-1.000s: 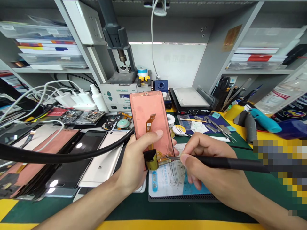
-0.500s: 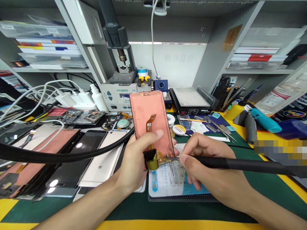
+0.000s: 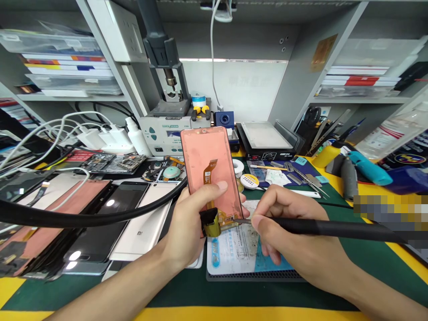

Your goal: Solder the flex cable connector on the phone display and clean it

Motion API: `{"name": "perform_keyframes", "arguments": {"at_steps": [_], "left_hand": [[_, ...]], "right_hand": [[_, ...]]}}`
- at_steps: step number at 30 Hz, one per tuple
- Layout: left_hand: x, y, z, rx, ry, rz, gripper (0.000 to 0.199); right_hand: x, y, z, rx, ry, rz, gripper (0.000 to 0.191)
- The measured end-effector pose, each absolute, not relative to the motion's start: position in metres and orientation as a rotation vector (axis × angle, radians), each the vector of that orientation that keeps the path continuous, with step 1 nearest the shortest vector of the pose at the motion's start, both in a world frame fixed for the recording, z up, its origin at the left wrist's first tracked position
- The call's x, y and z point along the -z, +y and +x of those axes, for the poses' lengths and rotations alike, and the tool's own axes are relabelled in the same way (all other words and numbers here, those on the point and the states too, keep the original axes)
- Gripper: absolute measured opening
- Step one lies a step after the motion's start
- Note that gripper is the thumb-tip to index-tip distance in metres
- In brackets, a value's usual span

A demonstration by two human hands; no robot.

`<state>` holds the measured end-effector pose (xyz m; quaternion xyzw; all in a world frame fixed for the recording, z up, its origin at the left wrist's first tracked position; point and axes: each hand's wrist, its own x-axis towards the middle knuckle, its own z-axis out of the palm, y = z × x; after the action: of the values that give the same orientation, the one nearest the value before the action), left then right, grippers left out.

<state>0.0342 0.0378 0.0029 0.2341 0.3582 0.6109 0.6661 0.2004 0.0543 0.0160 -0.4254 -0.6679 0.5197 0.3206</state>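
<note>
1. Almost nothing has shifted since the earlier frame on my feed: both hands and the panel sit in the same place, and only the pixelated patch at the right edge has shrunk.
2. I see the left hand (image 3: 187, 227) gripping a tall pink-filmed phone display panel (image 3: 207, 156) upright and tilted slightly, above the bench and clear of any surface. Its thumb (image 3: 214, 189) lies across the panel's face, and the other fingers wrap out of my sight behind it, so the grip is closed on the panel.
3. A narrow orange flex cable (image 3: 210, 178) runs down the panel's middle to a gold-coloured connector area at the lower edge, where a small black-and-brass clip (image 3: 210, 224) sits.
4. The right hand (image 3: 294, 232) pinches a slim black-handled soldering iron (image 3: 321, 226) narrowly between thumb and fingers, its thin metal tip (image 3: 241, 220) reaching that lower edge, just beside the clip.
5. Below the hands lies a white-and-blue printed repair mat (image 3: 230, 249) on a green bench mat (image 3: 374, 263).
6. Beyond them I can make out a spool of solder wire (image 3: 250, 181), a silver-white Mi phone (image 3: 140, 232) among stacked phones, and a thick black cable (image 3: 83, 218) crossing in front of them.
</note>
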Motion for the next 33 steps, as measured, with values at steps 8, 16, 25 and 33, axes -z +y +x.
{"name": "perform_keyframes", "arguments": {"at_steps": [8,16,25,33], "left_hand": [[-0.003,0.041,0.036,-1.393,0.786,0.543,0.027],[0.000,0.040,0.035,-1.396,0.781,0.533,0.025],[0.000,0.040,0.034,-1.397,0.788,0.531,0.028],[0.000,0.040,0.034,-1.398,0.805,0.522,0.028]], "right_hand": [[-0.011,0.057,0.204,-1.379,-1.803,-1.054,0.015],[-0.009,0.057,0.204,-1.371,-1.809,-1.038,0.017],[-0.008,0.058,0.204,-1.347,-1.794,-1.021,0.016],[-0.006,0.057,0.205,-1.356,-1.805,-1.020,0.016]]}}
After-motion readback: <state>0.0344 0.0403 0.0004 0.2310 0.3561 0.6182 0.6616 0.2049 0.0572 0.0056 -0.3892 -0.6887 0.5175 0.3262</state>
